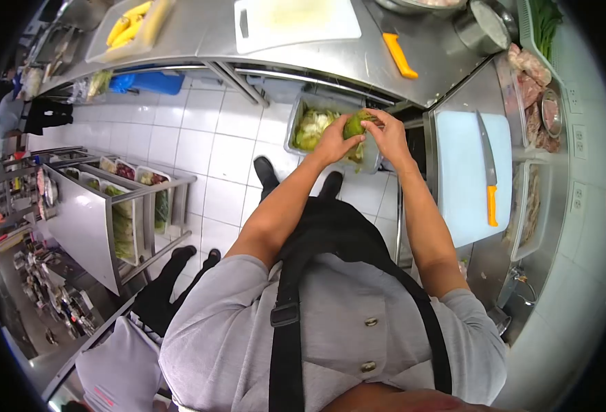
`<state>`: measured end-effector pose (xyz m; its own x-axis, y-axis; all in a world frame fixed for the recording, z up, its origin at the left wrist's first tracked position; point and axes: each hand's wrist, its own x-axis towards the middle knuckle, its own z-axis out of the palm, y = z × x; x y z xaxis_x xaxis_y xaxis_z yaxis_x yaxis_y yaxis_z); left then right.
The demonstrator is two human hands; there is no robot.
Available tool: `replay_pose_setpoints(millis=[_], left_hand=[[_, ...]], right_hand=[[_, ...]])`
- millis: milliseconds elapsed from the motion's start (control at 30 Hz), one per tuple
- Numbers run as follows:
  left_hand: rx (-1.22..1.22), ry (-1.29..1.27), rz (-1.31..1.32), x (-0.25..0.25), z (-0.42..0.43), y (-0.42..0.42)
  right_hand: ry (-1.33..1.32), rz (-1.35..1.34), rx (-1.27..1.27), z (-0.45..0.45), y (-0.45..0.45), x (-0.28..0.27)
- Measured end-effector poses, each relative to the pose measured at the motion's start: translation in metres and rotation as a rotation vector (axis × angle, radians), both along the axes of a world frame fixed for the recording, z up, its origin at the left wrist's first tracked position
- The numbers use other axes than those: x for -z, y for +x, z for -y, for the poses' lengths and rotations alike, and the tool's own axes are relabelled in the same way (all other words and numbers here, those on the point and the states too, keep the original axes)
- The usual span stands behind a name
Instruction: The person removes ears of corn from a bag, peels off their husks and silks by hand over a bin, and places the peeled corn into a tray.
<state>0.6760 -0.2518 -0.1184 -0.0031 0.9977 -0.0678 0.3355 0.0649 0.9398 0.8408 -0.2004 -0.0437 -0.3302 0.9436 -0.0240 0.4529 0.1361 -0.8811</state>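
Note:
Over a grey plastic bin (293,126), both of my hands are at a rounded green piece of produce (355,124) with a brownish edge. Its exact kind does not show. My left hand (333,143) is closed on its left side, thumb along the bottom. On the other side, the fingers of my right hand (387,135) pinch it, hiding part of it. Below, pale and green vegetable scraps (312,123) fill much of the bin, which stands on the floor at the counter's foot.
A knife (487,168) lies on a pale blue cutting board (454,185) at right. Beyond the bin, a steel counter (207,27) holds a white board (296,24) and a yellow-handled tool (399,55). A rack (83,220) and another person (121,364) are at left.

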Motion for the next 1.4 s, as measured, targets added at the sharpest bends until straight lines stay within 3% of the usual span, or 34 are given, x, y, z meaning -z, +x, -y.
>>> replay_pose_setpoints(millis=[200, 400, 500, 533, 633, 867, 1000, 1100, 1200, 1300, 1400], left_hand=[[-0.039, 0.214, -0.165, -0.081, -0.013, -0.032], [-0.121, 0.179, -0.068, -0.130, -0.020, -0.046], [-0.151, 0.119, -0.049, -0.161, -0.014, -0.051], [-0.179, 0.258, -0.086, -0.144, -0.017, -0.053], [-0.231, 0.198, -0.066, -0.161, -0.004, -0.052], [-0.413, 0.441, -0.069, -0.153, -0.006, -0.048], [-0.446, 0.398, -0.030, -0.153, 0.001, -0.050], [-0.431, 0.382, 0.046, -0.141, 0.005, -0.054], [-0.452, 0.354, 0.097, -0.140, 0.003, -0.063], [-0.419, 0.441, 0.061, -0.152, -0.002, -0.067], [-0.348, 0.443, 0.189, -0.174, 0.001, -0.067]], right_hand=[[0.148, -0.201, 0.010, -0.021, -0.029, -0.054], [0.116, -0.292, -0.015, -0.036, -0.055, -0.092], [0.249, -0.189, -0.001, -0.031, -0.062, -0.110], [0.299, -0.163, -0.016, -0.036, -0.068, -0.109], [0.251, -0.195, -0.003, -0.043, -0.076, -0.099], [0.378, -0.190, 0.139, -0.035, -0.108, -0.114], [0.034, -0.339, 0.109, -0.048, -0.117, -0.095], [-0.084, -0.590, 0.042, -0.050, -0.124, -0.079], [-0.224, -0.609, -0.115, -0.046, -0.120, -0.087], [-0.207, -0.652, -0.164, -0.045, -0.122, -0.088], [-0.127, -0.715, -0.115, -0.046, -0.127, -0.092]])
